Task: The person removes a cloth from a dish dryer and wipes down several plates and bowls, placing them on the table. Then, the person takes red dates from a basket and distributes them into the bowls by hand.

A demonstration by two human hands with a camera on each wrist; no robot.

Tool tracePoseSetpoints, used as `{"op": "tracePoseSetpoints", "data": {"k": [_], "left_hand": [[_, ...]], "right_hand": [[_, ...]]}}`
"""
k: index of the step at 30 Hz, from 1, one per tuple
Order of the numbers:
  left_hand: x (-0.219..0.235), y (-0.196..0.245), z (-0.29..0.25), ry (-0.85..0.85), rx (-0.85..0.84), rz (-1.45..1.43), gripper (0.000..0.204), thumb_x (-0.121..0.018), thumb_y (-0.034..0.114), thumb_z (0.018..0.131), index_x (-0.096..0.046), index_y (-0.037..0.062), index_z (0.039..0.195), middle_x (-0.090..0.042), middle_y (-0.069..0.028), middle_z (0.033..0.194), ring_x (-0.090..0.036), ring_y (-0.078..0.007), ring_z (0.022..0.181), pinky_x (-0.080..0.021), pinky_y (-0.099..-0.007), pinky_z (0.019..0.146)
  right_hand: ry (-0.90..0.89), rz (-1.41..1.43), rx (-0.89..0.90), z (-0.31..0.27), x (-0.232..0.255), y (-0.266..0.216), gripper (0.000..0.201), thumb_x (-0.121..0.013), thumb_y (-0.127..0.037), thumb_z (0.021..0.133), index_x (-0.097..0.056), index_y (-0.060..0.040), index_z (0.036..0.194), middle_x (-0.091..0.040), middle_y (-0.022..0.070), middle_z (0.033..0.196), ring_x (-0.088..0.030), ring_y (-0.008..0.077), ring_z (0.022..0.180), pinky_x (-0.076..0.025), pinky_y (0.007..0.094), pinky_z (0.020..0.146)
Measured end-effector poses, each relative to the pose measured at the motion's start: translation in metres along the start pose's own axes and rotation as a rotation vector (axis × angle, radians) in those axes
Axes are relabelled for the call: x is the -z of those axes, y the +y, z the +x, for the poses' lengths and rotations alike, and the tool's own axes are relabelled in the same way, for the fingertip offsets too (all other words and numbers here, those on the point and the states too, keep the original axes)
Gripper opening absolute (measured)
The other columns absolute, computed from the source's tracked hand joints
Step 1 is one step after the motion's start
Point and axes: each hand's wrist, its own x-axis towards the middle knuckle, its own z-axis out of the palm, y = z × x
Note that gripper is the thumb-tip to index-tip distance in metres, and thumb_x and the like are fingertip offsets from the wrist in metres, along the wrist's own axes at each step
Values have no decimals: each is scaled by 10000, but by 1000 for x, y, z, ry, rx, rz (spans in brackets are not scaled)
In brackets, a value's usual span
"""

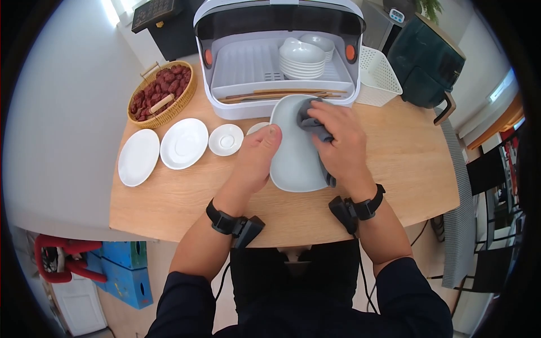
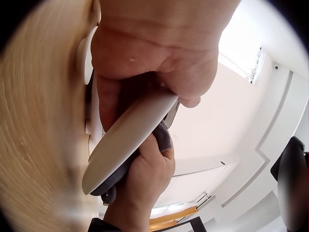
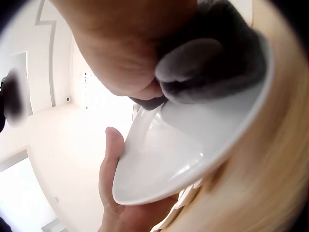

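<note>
My left hand (image 1: pixel 258 156) grips a large white oval plate (image 1: pixel 293 158) by its left edge, thumb over the rim and fingers beneath. The plate is tilted above the table, its inner face toward me. My right hand (image 1: pixel 344 141) pinches a dark grey cloth (image 1: pixel 313 121) and presses it to the plate's upper right part. In the right wrist view the cloth (image 3: pixel 217 72) lies bunched on the plate's glossy face. Part of it hangs past the right rim. The left wrist view shows the plate's underside (image 2: pixel 133 133) with the cloth along its far side.
White plates (image 1: pixel 138 158) and a small saucer (image 1: pixel 226 139) stand in a row on the left. Behind them is a wicker basket (image 1: pixel 135 121) of dark red dates. An open dish box (image 1: pixel 225 110) holds stacked bowls (image 1: pixel 302 59) and chopsticks. A white basket (image 1: pixel 378 79) and air fryer (image 1: pixel 425 62) stand right.
</note>
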Motion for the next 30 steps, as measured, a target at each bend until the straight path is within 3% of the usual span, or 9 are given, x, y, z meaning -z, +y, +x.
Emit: {"op": "tracePoseSetpoints", "data": {"k": [3,9,12,16,18,21,25,28,30], "left_hand": [[11,-14,2,-33,2,80,579,-525,497,1076,-588,-32,1303,-674,-98,1164,-662,-157,998,-568,-307,860],[2,11,0,69,-4,-59,652,-467,507,1091,-506,-70,1391,-642,-180,1311,-669,-262,1162,-568,-392,977],[6,15,5,212,-98,-57,655,-462,497,1095,-486,-76,1413,-629,-189,1344,-655,-277,1199,-555,-405,1004],[14,25,4,180,-213,-47,645,-465,469,1101,-454,-77,1445,-602,-191,1395,-626,-286,1253,-528,-424,1053],[10,27,3,166,-203,-54,646,-462,474,1100,-464,-76,1439,-612,-190,1382,-639,-286,1234,-536,-418,1045],[9,18,2,116,-112,-54,639,-468,480,1097,-489,-69,1423,-637,-181,1348,-666,-277,1186,-557,-401,1016],[2,-3,0,-20,35,-14,611,-498,483,1085,-537,-52,1376,-676,-151,1269,-699,-237,1105,-587,-370,952],[16,-19,4,-40,83,24,586,-513,480,1081,-552,-38,1351,-675,-137,1246,-690,-211,1099,-589,-365,936],[15,-14,4,-18,55,21,595,-499,490,1084,-553,-41,1345,-671,-137,1245,-687,-211,1098,-587,-362,936]], "right_hand": [[-135,101,181,-1,-6,-11,412,-728,64,666,-751,-69,1056,-748,79,1180,-678,302,1059,-574,385,877],[-457,441,221,-8,-3,-19,320,-709,48,683,-751,-85,971,-764,35,1078,-680,280,1014,-569,365,834],[-524,292,66,-10,6,-25,238,-727,-13,696,-752,-93,918,-764,12,987,-684,257,960,-561,364,778],[-467,-2,-23,-8,8,-6,187,-740,-62,706,-755,-102,888,-758,5,923,-685,240,921,-552,367,734],[-223,-172,-56,-7,5,1,241,-735,-23,700,-765,-99,928,-760,27,983,-683,251,956,-562,377,763],[-57,-270,12,-4,3,3,309,-738,6,679,-758,-86,973,-750,52,1058,-674,271,980,-564,380,789],[-19,-253,-32,-2,4,4,382,-740,38,662,-748,-71,1028,-738,64,1146,-669,286,1032,-566,378,828],[-63,-7,111,-2,-3,-4,402,-733,50,665,-742,-66,1050,-734,65,1190,-669,283,1058,-568,367,840],[-243,254,132,-3,-5,-19,400,-716,73,672,-748,-76,1042,-737,60,1195,-668,291,1065,-569,364,849]]}}
